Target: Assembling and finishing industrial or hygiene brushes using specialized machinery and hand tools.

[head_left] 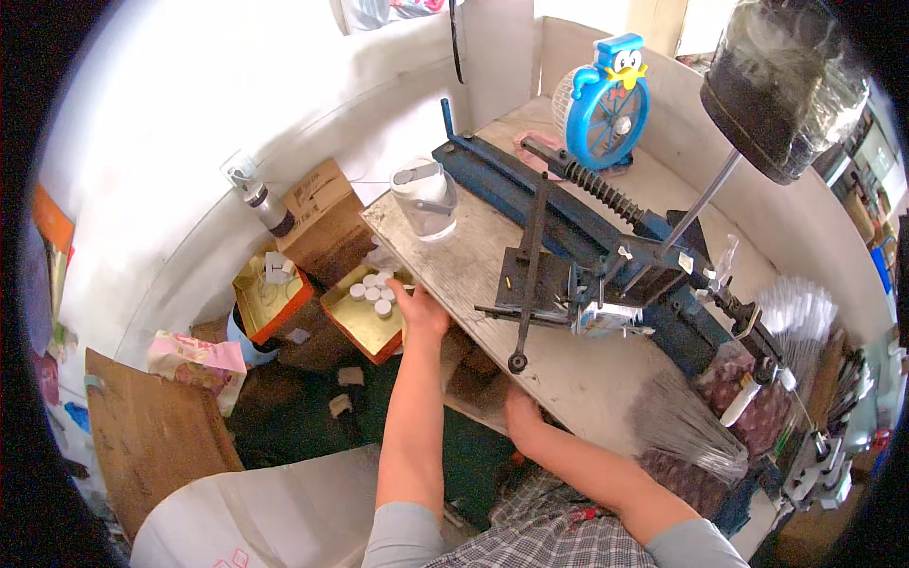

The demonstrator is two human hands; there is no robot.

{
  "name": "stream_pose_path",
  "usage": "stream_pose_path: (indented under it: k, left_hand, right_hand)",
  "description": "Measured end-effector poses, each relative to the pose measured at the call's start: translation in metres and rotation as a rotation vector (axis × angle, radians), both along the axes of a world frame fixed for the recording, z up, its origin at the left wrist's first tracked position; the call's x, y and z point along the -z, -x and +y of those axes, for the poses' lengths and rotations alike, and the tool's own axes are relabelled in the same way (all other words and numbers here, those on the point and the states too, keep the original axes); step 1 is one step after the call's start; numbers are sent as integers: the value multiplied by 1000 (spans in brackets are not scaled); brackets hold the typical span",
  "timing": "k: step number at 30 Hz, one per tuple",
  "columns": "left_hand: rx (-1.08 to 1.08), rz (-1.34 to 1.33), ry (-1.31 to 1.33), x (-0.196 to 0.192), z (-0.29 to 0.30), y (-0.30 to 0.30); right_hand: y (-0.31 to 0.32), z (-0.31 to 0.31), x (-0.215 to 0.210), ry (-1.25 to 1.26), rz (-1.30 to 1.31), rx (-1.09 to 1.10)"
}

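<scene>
My left hand (422, 311) is at the left edge of the worktable (464, 293), next to a shallow orange-rimmed box (369, 333). Its thumb points out toward the white round caps (370, 292) in that box, apart from the other fingers, and I see nothing held. Below the table's front edge, my right hand (522, 417) reaches into the shaded space under the top. Its fingers are hidden there. On the tabletop above my hands stands a blue and black lever press (606, 256), its long dark handle (530, 284) slanting toward the front edge.
A clear plastic tub (425, 199) stands at the table's back left corner. Behind the press is a blue duck-shaped fan (606, 104). Clear plastic sleeves (686, 426) lie at the right. A second open box (272, 301), a cardboard carton (322, 218) and a pale chair (256, 511) are at left.
</scene>
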State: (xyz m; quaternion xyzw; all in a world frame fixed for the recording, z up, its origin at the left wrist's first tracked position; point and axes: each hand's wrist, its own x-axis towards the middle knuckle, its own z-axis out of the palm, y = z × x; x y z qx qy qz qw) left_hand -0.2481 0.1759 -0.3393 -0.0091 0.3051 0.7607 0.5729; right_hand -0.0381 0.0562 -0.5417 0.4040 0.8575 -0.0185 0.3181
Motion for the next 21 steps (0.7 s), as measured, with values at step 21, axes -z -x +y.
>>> stream_pose_path:
  k: [21]
  left_hand:
    - [339,273,264,-45,-76,5]
  right_hand:
    - [24,-13,-149,173,915,701]
